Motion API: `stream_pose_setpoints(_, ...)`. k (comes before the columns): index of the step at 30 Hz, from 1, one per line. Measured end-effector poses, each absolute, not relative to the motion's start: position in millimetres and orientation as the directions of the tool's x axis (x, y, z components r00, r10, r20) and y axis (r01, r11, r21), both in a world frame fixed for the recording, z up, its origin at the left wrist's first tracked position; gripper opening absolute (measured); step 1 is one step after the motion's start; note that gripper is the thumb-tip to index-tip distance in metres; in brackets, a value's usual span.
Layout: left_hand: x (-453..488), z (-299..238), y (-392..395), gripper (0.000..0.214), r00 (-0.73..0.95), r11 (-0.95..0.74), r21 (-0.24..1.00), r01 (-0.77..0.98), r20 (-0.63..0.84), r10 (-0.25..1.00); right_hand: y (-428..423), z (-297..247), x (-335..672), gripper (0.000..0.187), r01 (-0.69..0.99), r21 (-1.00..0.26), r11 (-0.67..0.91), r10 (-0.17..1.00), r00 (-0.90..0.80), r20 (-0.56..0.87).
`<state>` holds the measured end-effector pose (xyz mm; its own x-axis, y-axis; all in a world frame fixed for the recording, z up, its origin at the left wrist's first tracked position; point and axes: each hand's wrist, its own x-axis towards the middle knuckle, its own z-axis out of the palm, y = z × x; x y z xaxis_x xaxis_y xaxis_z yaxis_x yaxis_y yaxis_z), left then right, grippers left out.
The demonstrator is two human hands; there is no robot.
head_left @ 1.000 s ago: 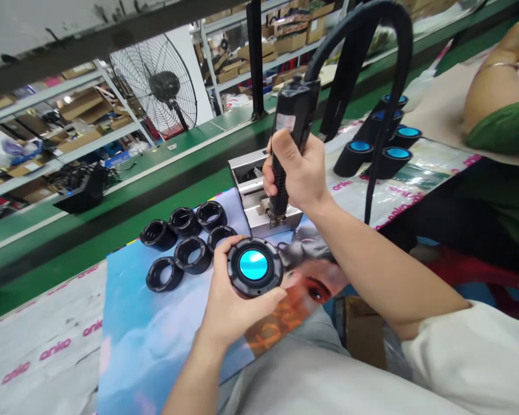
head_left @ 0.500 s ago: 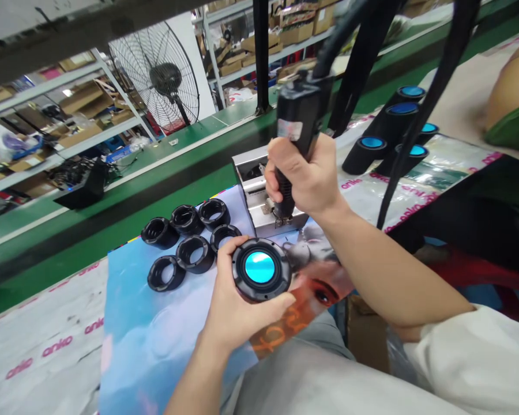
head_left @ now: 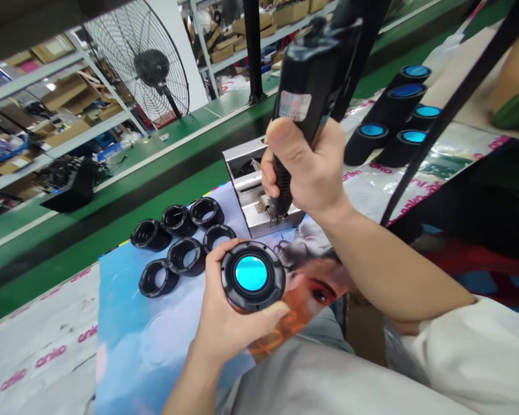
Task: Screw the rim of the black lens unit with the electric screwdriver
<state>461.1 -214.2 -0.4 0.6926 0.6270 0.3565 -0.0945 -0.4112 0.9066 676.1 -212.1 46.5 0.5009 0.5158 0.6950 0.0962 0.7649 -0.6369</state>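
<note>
My left hand (head_left: 227,314) is wrapped round a black lens housing (head_left: 254,300), a round piece with a notched rim and a shiny blue lens facing up. In my right hand (head_left: 313,167) is a black electric screwdriver (head_left: 300,80) with a small label, held upright. Its lower end is over the front of a silver metal screw feeder (head_left: 257,184); whether the bit touches it I cannot tell. Several open black rings (head_left: 187,255) stand in two rows left of the feeder, on a printed poster sheet (head_left: 134,346).
Several black tubes with blue lenses (head_left: 372,131) stand at the right, by another person's arm (head_left: 516,86). A green conveyor (head_left: 190,144) runs behind the bench. Beyond it are a large fan (head_left: 151,66) and shelves of boxes. A dark strap (head_left: 450,129) hangs at right.
The camera view has shifted slightly, moving the scene left. Both hands keep their holds; the screwdriver stays over the feeder and appears larger at its top.
</note>
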Motion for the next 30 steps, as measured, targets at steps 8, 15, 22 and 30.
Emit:
stream_pose_setpoints(8,458.7,-1.6,-212.4,0.074,0.693,-0.411,0.906,-0.102,0.361,0.624,-207.1,44.2,676.8,0.034,0.113,-0.675,0.729,0.539,0.512,0.669)
stream_pose_setpoints(15,463.0,-0.6,-212.9,0.075,0.675,-0.35,0.934,-0.076,0.306,0.671,-209.3,75.8,673.3,0.063,0.088,-0.838,0.539,0.683,0.536,0.495)
stream_pose_setpoints(22,461.4,0.4,-212.2,0.083,0.701,-0.246,0.969,-0.036,0.2,0.685,-214.2,123.3,651.2,0.072,0.049,-0.859,0.51,0.762,0.437,0.478)
stream_pose_setpoints(30,458.0,-1.0,-211.1,0.096,0.712,-0.249,0.966,0.067,0.129,0.69,-224.6,145.1,629.8,0.073,0.069,-0.864,0.499,0.813,0.307,0.494)
